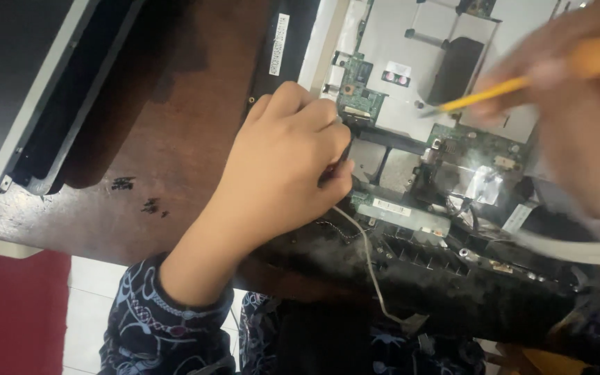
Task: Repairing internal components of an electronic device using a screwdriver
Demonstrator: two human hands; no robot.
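**Hands deep in an opened laptop**

Left hand (282, 163) curled into a loose fist, fingertips (338, 170) tucked under and pinched down on something small and dark at the middle of the opened laptop chassis (453, 278); exactly what sits in that pinch, impossible to tell. Knuckles up, thumb side against the green circuit board (361, 97). Just below the fist, a thin grey cable (369, 257) trailing out and down across the black front frame toward the near edge of the tabletop (168, 139).

Over on the right, blurred: right hand (578, 118) wrapped closed around the orange handle of a yellow-shafted screwdriver (494, 92), grip firm, fingers fully curled. Tip angled down and left, hovering at the silver metal plate (411, 48) beside the black square component (456, 66); contact or not, too blurred to call. Hands well apart, board between them.

Chassis lying across the right half of the dark brown wooden tabletop, its front frame overhanging the near edge, above the lap. Foil-covered patch (484, 184) and a white ribbon cable (578, 246) toward the right side. Patterned dark blue sleeve (168, 319) on the left wrist, at the near edge. At the far left corner, a detached display panel (29, 83), grey frame, lying flat. Red surface (15, 312) and white floor tile (88, 305) below the near left edge.
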